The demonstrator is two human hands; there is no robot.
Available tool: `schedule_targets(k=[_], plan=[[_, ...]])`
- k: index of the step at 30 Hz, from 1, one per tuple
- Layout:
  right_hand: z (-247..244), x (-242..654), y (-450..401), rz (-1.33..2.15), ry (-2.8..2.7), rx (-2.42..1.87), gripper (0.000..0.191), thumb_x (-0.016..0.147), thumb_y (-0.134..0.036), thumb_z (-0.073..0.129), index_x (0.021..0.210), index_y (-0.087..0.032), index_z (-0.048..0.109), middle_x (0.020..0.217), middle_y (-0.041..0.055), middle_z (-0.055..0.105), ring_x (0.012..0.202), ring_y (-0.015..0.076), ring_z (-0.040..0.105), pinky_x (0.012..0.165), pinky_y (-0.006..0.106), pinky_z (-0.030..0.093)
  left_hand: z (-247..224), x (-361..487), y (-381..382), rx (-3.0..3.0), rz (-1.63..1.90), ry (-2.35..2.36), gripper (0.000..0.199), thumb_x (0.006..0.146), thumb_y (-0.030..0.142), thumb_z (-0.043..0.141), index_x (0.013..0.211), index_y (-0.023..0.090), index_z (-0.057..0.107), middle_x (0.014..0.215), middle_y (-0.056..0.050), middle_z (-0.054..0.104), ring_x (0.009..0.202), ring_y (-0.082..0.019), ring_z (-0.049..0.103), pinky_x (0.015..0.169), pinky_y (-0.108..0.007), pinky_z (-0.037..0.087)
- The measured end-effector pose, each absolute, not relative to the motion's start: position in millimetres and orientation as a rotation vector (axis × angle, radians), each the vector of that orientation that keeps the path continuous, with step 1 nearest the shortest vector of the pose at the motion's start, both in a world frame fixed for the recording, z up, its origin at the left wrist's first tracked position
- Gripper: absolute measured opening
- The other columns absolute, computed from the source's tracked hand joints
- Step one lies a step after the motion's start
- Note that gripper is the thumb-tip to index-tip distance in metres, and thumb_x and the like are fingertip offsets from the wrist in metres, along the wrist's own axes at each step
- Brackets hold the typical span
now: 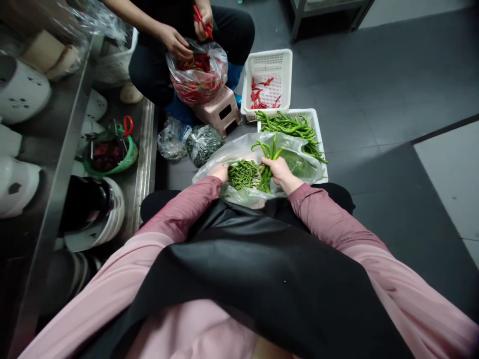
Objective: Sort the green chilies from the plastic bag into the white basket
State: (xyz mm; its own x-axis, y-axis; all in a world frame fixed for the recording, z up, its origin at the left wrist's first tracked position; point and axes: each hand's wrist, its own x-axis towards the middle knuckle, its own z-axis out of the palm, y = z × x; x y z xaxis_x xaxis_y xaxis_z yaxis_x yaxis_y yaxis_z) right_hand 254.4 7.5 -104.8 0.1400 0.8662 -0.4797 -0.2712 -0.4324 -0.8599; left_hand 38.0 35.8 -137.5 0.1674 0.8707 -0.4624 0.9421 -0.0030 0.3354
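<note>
My right hand is closed around a bunch of long green chili peppers, their tips fanning upward. Beside it, my left hand is closed at the left edge of a heap of short green stems; what its fingers hold is hidden. The heap lies in an open clear plastic bag between my knees. More green peppers show through the plastic on the right. Just beyond the bag, a white basket is filled with long green chili peppers.
Opposite, a person's hands work over a bag of red chilies on a stool. A white basket holds some red chilies. Tied plastic bags lie on the floor. Metal shelving with containers stands left.
</note>
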Motion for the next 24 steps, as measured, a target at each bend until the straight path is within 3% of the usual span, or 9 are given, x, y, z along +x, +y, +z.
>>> schedule_targets(k=[3,10,17,21,24], plan=[[-99,252,4,1.535,-0.603,-1.392,0.018,0.064,-0.017,0.073,0.067,-0.016,0.056,0.054,-0.0021,0.057,0.049,0.0124,0.056,0.045,0.024,0.047,-150,45,28,1.981,-0.215,1.798,0.054,0.073,0.018,0.058,0.126,0.017,0.051,0.126,-0.018,0.054,0.12,-0.031,0.048,0.098,-0.041,0.037],[-98,255,-1,1.558,-0.578,-1.398,0.017,0.065,-0.017,0.073,0.066,-0.016,0.056,0.053,-0.0021,0.058,0.048,0.0113,0.055,0.044,0.022,0.047,-163,55,33,1.877,-0.239,2.027,0.054,0.079,0.018,0.051,0.131,0.013,0.042,0.123,-0.018,0.056,0.112,-0.027,0.054,0.092,-0.034,0.041],[-100,256,-3,1.583,-0.571,-1.414,0.014,0.067,-0.014,0.07,0.066,-0.016,0.056,0.051,-0.0032,0.057,0.046,0.0103,0.054,0.046,0.021,0.047,-170,52,38,1.892,-0.428,1.954,0.058,0.074,0.019,0.057,0.131,0.021,0.046,0.122,-0.017,0.052,0.11,-0.031,0.055,0.088,-0.037,0.045],[-101,256,-5,1.596,-0.584,-1.428,0.014,0.066,-0.015,0.072,0.067,-0.016,0.057,0.052,-0.003,0.058,0.047,0.0098,0.053,0.047,0.022,0.047,-173,50,40,1.906,-0.48,1.871,0.055,0.069,0.021,0.063,0.123,0.018,0.055,0.122,-0.02,0.05,0.108,-0.033,0.055,0.087,-0.038,0.045],[-101,256,-5,1.596,-0.596,-1.433,0.017,0.064,-0.016,0.074,0.068,-0.016,0.057,0.052,-0.0036,0.056,0.046,0.0095,0.052,0.046,0.022,0.046,-175,47,40,1.9,-0.428,1.806,0.068,0.061,0.02,0.07,0.127,0.022,0.052,0.129,-0.019,0.043,0.116,-0.036,0.049,0.092,-0.041,0.041]])
